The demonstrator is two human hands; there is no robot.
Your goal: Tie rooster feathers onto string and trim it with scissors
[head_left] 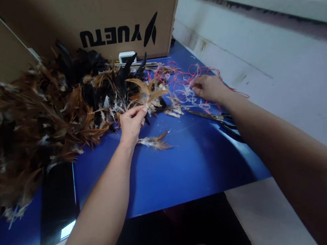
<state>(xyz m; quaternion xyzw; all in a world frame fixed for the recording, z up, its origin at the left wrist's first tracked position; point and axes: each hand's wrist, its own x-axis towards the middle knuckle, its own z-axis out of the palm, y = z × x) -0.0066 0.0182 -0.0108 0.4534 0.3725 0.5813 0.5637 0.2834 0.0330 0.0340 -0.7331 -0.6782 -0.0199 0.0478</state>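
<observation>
My left hand (133, 122) pinches a small bunch of tan feathers (147, 92) by the quill end, its tips fanning upward. Over at the right, my right hand (209, 87) has its fingers pinched together at a tangle of pink and clear strings (184, 79); whether a strand is between the fingertips is hard to make out. A pair of scissors with black handles (222, 119) lies just below my right hand. One loose brown and white feather (155, 142) rests on the blue table below my left hand.
A big heap of brown and black feathers (55, 109) covers the table's left side. A dark phone-like device (57, 202) lies at the front left. Behind stand a cardboard box (60, 15) and a small white display (127, 57). A white wall (248, 54) borders the right.
</observation>
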